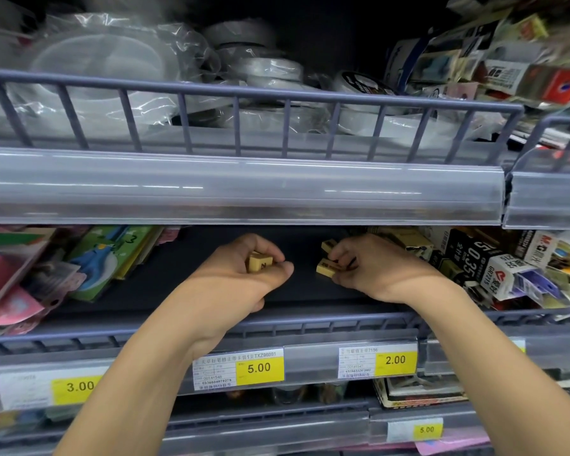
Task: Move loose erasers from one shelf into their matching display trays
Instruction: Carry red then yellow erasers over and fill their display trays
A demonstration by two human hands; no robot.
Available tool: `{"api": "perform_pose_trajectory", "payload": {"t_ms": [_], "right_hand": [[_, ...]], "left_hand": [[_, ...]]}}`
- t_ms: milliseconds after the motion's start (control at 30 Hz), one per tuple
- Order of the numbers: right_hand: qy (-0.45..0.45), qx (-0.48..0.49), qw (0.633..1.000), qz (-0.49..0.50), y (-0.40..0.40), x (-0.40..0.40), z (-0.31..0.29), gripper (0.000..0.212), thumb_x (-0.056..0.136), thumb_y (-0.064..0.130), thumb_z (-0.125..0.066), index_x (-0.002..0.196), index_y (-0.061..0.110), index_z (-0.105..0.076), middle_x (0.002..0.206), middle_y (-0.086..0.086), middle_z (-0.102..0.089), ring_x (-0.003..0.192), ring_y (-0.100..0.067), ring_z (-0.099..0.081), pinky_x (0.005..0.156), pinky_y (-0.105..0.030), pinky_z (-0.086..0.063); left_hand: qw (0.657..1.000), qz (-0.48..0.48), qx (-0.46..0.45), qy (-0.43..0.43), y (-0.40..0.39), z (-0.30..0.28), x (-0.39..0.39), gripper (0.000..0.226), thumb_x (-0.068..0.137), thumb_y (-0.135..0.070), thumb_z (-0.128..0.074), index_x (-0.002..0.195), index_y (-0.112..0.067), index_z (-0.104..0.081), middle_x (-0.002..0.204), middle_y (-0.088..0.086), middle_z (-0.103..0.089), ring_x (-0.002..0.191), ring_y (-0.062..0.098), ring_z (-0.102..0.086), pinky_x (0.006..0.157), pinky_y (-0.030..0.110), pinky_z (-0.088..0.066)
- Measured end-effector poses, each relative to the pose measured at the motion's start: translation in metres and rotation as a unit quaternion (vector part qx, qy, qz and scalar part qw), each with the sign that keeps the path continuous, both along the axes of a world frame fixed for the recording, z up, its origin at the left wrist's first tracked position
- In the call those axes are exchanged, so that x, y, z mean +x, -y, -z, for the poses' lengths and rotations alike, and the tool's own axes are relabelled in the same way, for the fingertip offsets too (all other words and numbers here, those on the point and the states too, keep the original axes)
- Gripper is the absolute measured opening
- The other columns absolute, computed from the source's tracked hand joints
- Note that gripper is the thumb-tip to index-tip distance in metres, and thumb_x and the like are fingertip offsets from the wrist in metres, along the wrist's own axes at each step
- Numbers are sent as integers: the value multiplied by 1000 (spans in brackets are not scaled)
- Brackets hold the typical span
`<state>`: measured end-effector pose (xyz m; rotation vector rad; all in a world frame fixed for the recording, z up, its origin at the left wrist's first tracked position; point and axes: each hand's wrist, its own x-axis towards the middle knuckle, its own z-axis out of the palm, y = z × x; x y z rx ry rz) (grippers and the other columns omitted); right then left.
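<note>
Two hands are reached into the middle shelf (165, 284), over its dark bare floor near the front rail. In the left hand (244, 271) a small block eraser (260, 262) is gripped by curled fingers and thumb; it is pale yellow, with a dark mark printed on its end face. The right hand (372, 264) is curled around several erasers of the same kind (326, 268); their pale yellow ends are seen sticking out toward the left. Beside the right hand, boxed goods (494, 268) are piled at the right end of the shelf.
</note>
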<state>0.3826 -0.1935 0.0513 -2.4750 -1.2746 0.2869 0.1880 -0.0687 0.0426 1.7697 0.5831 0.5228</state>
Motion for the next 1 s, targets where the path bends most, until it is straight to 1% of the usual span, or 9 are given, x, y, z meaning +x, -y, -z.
{"api": "perform_pose_trajectory", "payload": {"t_ms": [100, 200, 300, 400, 533, 667, 767, 900, 1000], "right_hand": [[0, 15, 1000, 4, 3, -6, -2, 31, 89, 30, -70, 119, 29, -65, 103, 15, -59, 103, -9, -59, 82, -20, -43], [-51, 113, 992, -14, 7, -24, -5, 23, 84, 28, -72, 103, 38, -63, 97, 22, -63, 94, 0, -61, 81, -16, -47], [-117, 262, 957, -40, 7, -55, -4, 20, 82, 23, -75, 96, 34, -66, 89, 14, -69, 84, 1, -64, 78, -15, -51], [-140, 334, 930, -60, 4, -79, -3, 19, 82, 22, -75, 99, 28, -68, 85, 9, -70, 79, -6, -66, 74, -23, -55], [-153, 365, 917, -60, 3, -93, 0, 21, 82, 19, -71, 100, 30, -66, 86, 10, -71, 81, -7, -68, 72, -24, -56], [-170, 391, 903, -57, 2, -99, 4, 25, 79, 17, -70, 97, 34, -65, 87, 12, -71, 81, -7, -69, 70, -23, -57], [-172, 389, 902, -75, 0, -104, 7, 29, 77, 18, -69, 99, 36, -64, 92, 10, -72, 84, -8, -71, 73, -28, -59], [-179, 381, 900, -114, -2, -106, 6, 30, 78, 21, -75, 103, 35, -64, 94, 8, -71, 85, -11, -71, 76, -37, -60], [-181, 339, 913, -139, 2, -98, 3, 34, 77, 30, -79, 108, 37, -65, 98, 8, -67, 84, -14, -69, 77, -38, -59]], "left_hand": [[1000, 3, 3, 2, 0, 0, -1, 11, 92, -36, -76, 97, -30, -68, 76, -7, -56, 42, 0, -46, 49, 11, -42], [1000, 0, -11, 20, 0, 1, -1, 15, 88, -43, -77, 95, -32, -69, 63, -16, -55, 43, -1, -47, 49, 9, -42], [997, -11, -40, 72, 4, -2, 0, 42, 70, -61, -76, 96, -29, -68, 56, -20, -54, 45, -1, -49, 50, 9, -43], [993, -24, -56, 98, 5, -3, -1, 63, 52, -77, -82, 95, -33, -66, 70, -17, -70, 61, -3, -63, 53, 12, -48], [993, -31, -56, 100, 6, -2, -4, 40, 58, -65, -83, 88, -44, -66, 87, -12, -77, 74, -2, -71, 60, 13, -55], [991, -41, -54, 118, 6, -2, -3, 65, 46, -70, -81, 96, -32, -66, 88, -12, -78, 77, 0, -73, 62, 15, -54], [988, -39, -61, 134, 6, -2, -2, 65, 48, -65, -83, 97, -26, -67, 86, -4, -79, 80, 11, -76, 69, 21, -59], [986, -4, -81, 148, 4, -1, -4, 39, 54, -52, -84, 86, -35, -70, 85, 1, -79, 80, 18, -78, 71, 26, -62], [989, 19, -52, 138, 3, 0, -5, 18, 68, -37, -78, 84, -38, -70, 75, -5, -74, 70, 11, -71, 67, 21, -58]]}}
